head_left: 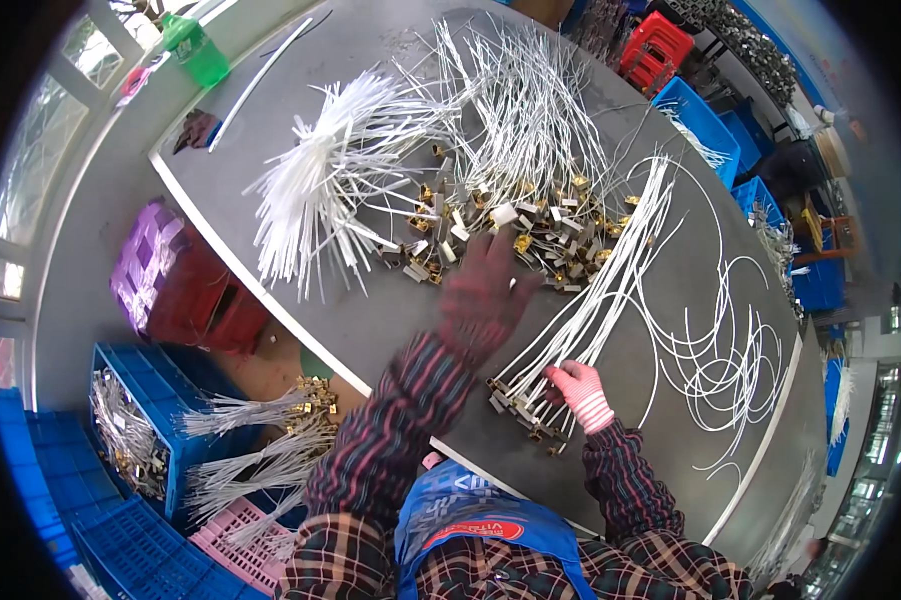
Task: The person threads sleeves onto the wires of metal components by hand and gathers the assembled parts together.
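Note:
My left hand (483,295), in a dark red glove, reaches over the near edge of a heap of small metal-and-white parts (570,235) with wires attached. It is blurred, its fingers stretched forward and thumb apart; a white block (503,215) lies by the fingertips. My right hand (578,393), in a pink-and-white striped glove, is closed with thumb and fingertips at the edge of a bundle of white wires (595,310). Small metal end pieces (520,408) sit at the bundle's near end, left of that hand. Its far end fans out to the right of the heap.
White tubes (315,190) spread at the left of the grey table (710,420), with thin wires (520,100) behind the heap. Loose wires curl (730,350) at right. Blue crates (155,420), a pink basket (240,545) and a red crate (205,305) stand off the left edge.

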### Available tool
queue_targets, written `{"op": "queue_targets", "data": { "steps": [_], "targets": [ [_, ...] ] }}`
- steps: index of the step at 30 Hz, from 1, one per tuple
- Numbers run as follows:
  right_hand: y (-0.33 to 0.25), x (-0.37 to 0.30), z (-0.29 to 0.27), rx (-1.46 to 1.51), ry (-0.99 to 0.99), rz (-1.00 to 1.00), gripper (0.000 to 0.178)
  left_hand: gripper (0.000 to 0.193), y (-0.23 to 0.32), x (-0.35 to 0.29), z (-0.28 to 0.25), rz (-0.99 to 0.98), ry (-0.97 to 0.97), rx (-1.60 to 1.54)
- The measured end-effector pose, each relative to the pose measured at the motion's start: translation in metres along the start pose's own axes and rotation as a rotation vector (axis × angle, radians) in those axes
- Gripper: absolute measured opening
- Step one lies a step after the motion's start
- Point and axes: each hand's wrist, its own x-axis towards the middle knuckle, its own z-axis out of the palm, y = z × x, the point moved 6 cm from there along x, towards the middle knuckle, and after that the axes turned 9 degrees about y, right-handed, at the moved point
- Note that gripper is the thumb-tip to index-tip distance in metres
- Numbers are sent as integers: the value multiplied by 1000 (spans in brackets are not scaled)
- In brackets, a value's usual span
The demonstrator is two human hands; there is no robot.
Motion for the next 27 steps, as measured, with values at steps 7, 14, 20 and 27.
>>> {"op": "queue_targets", "data": {
  "steps": [7,14,20,27],
  "targets": [
    [-2,10,-6,-303,-28,-183,31,33,-42,83,48,-53,-448,647],
    [-33,-8,-26,138,-47,-150,28,26,-19,51,13,-103,-273,492],
    [-72,-11,22,337,-149,-244,29,26,-58,-34,-24,-241,12,87],
    [-91,-9,77,301,-277,-273,25,30,-108,-84,-34,-875,-263,-708]
  ]
}}
